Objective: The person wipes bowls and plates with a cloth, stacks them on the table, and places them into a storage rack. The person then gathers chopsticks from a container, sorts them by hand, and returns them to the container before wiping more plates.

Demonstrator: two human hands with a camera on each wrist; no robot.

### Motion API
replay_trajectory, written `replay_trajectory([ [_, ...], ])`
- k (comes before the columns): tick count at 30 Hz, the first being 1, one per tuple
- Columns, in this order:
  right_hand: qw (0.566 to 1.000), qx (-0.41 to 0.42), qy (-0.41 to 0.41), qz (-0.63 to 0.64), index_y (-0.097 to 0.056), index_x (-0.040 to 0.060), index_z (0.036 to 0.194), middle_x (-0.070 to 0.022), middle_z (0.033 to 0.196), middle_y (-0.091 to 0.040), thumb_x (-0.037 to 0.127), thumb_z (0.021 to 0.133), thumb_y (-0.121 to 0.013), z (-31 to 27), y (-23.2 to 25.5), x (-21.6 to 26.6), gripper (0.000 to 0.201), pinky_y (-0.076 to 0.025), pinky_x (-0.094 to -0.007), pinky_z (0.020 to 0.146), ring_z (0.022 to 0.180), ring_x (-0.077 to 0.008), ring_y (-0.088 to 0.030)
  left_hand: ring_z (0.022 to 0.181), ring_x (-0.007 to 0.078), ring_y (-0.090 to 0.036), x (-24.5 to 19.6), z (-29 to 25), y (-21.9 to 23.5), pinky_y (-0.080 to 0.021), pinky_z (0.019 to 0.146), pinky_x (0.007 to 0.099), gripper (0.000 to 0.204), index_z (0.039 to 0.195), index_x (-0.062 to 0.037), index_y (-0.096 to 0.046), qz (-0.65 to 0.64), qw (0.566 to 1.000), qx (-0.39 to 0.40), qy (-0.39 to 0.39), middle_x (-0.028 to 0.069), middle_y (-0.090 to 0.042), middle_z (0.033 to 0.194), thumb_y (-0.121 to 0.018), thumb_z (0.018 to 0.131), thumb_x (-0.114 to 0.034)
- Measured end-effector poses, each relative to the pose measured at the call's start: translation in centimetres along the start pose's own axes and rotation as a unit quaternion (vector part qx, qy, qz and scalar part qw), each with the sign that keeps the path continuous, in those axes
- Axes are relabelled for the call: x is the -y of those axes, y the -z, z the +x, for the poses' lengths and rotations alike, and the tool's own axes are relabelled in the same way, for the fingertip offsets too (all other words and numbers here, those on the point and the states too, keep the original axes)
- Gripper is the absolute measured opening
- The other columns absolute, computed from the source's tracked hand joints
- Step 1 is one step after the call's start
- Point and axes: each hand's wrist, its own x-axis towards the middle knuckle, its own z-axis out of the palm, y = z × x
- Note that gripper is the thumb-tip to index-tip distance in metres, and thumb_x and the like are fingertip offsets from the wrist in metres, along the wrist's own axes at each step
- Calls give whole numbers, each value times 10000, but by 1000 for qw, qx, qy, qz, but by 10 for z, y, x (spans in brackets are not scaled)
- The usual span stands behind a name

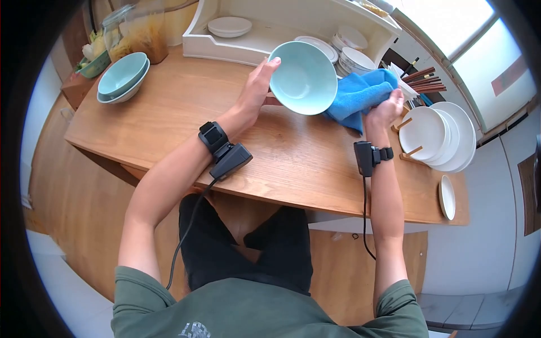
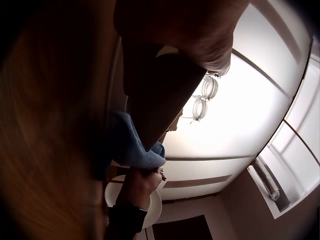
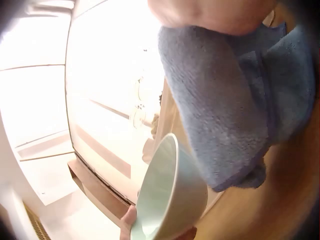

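A light green bowl (image 1: 304,78) is tilted above the table, its inside facing the head camera. The left hand (image 1: 255,93) grips it by the rim on its left side, thumb over the edge. In the right wrist view the bowl (image 3: 172,192) shows from the side, with left fingers at its lower edge. The right hand (image 1: 386,110) holds a blue cloth (image 1: 360,96), which hangs down beside the bowl's right side. In the left wrist view the bowl is a dark shape in front of the cloth (image 2: 132,145).
Two stacked bowls (image 1: 123,79) stand at the table's left. A white shelf (image 1: 225,49) with dishes lines the back. Plates stand upright in a wooden rack (image 1: 414,153) at the right, near chopsticks (image 1: 425,83). A small white dish (image 1: 447,197) lies at the right edge.
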Motion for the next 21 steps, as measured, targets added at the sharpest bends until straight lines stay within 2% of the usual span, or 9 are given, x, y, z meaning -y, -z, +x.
replay_trajectory([
  [1, 1000, -4, 6, 9, -509, 24, 1177, -92, 1068, -585, 188, 1003, -356, -1, -2, 10, 284, -479, -303, 848, 952, -172, -580, 1025, 221, -594, 0, 0, 0, -544, 766, 357, 602, 1294, -78, -440, 5, 1000, -4, 3, 149, -535, 1183, -431, 896, -529],
  [5, 997, 17, 67, 35, -539, 47, 1151, -107, 1098, -590, 147, 986, -337, 4, -4, 28, 279, -491, -321, 857, 978, -187, -588, 1027, 220, -589, 0, 0, -2, -544, 758, 357, 625, 1294, -74, -442, 20, 1000, -4, 5, 155, -534, 1180, -440, 885, -546],
  [7, 997, 26, 60, 41, -549, 40, 1134, -111, 1091, -596, 135, 976, -337, 3, -7, 43, 281, -487, -325, 869, 985, -190, -590, 923, 154, -634, 2, 0, -2, -539, 739, 309, 625, 1281, -40, -453, 21, 1000, -20, -4, 107, -605, 1074, -419, 907, -539],
  [10, 996, 60, 51, 45, -562, 4, 1110, -121, 1058, -613, 103, 940, -350, 22, 2, 45, 290, -471, -336, 908, 995, -203, -594, 916, 154, -636, 4, 2, 0, -543, 727, 306, 632, 1282, -33, -449, 19, 1000, -12, -12, 119, -602, 1077, -422, 904, -539],
  [12, 986, 166, -21, 19, -564, -18, 1115, -126, 1061, -615, 100, 926, -366, 32, 7, 46, 298, -459, -336, 923, 1000, -207, -590, 917, 155, -636, 5, 3, -1, -545, 722, 306, 636, 1283, -30, -446, 17, 1000, -13, -19, 122, -601, 1077, -425, 902, -538],
  [13, 980, 185, -65, -17, -572, -29, 1122, -129, 1074, -613, 101, 918, -376, 31, 8, 49, 311, -456, -328, 925, 1014, -203, -581, 918, 156, -636, 4, 3, -1, -546, 717, 305, 639, 1285, -27, -443, 16, 999, -12, -26, 125, -599, 1076, -428, 901, -538],
  [16, 961, 234, -123, -86, -565, -34, 1145, -134, 1081, -613, 101, 915, -371, 31, 11, 50, 330, -453, -322, 928, 1025, -197, -573, 917, 159, -636, 4, 2, -2, -546, 717, 305, 642, 1287, -24, -439, 17, 1000, -11, -24, 126, -597, 1074, -431, 899, -536],
  [18, 959, 242, -112, -98, -542, -34, 1185, -145, 1098, -607, 104, 916, -355, 32, 11, 54, 355, -450, -329, 932, 1028, -205, -573, 919, 160, -635, 3, 1, -1, -546, 717, 304, 640, 1287, -24, -439, 14, 1000, -10, -25, 125, -597, 1072, -432, 900, -534],
  [21, 978, 202, -42, -12, -476, -23, 1266, -160, 1217, -559, 125, 924, -340, 35, 12, 69, 397, -437, -396, 990, 1130, -257, -543, 923, 160, -632, 1, 1, 0, -545, 717, 302, 640, 1286, -24, -439, 12, 1000, -7, -26, 124, -596, 1071, -430, 900, -534],
])
